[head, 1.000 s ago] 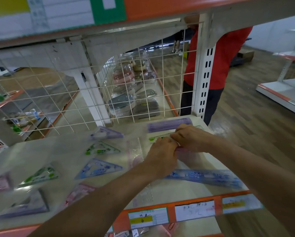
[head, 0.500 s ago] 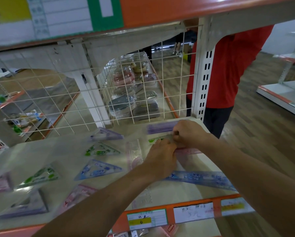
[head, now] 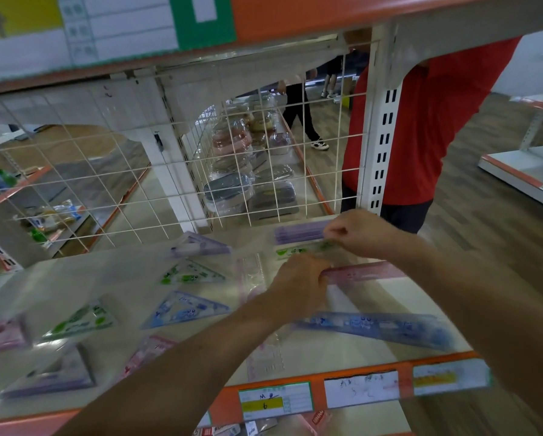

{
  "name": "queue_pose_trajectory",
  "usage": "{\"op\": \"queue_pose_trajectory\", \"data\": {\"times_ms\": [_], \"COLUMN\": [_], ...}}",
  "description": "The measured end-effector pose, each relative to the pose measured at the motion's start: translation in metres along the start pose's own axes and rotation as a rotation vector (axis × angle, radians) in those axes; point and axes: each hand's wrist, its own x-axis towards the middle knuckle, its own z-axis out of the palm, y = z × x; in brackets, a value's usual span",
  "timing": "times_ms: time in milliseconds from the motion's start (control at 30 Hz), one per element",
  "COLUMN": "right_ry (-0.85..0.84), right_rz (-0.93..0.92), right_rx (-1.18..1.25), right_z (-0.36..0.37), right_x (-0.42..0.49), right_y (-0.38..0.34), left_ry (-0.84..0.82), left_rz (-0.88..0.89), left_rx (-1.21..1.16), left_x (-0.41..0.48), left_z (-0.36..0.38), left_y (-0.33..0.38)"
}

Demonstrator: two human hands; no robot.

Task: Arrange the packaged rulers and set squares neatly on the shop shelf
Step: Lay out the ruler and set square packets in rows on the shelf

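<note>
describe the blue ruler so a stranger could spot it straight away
Start at the orange price-label strip on the shelf's front edge. Just behind it, on the right, the blue ruler lies in clear wrap. It is the only long blue piece; the other blue item is a triangle.

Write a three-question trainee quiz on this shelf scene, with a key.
1. True or false: the left hand grips the end of the pink ruler.
2. Which ruler lies nearest the shelf's front edge: A purple, B green, C blue?
3. Fill in: the right hand pinches at the ____ ruler, just in front of the purple ruler.

Key: 1 true. 2 C, the blue ruler. 3 green, the green ruler.
</note>
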Motion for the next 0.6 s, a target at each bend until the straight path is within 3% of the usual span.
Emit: {"op": "queue_pose_trajectory", "data": {"times_ms": [167, 267, 433, 600], "right_ry": [-0.104, 0.022, 0.073, 0.134], "right_rz": [-0.022, -0.008, 0.136, 0.144], "right_rx": [0.097, 0.04, 0.021, 0.294], "right_z": [-0.012, -0.001, -0.004, 0.001], "right_x": [-0.051, -0.063, -0.071, -0.08], "right_y": [0.016, 0.023, 0.032, 0.032], "left_ry": [0.0, -0.042, -0.087, 0.011], "left_rz": [-0.035, -0.045, -0.136, -0.111], "left_rx": [0.005, 0.02, 0.0, -0.129], "left_x": [0.009, 0.017, 0.018, 0.009], "left_z": [-0.005, -0.006, -0.022, -0.002], "left_y": [0.0, 0.004, -0.01, 0.0]}}
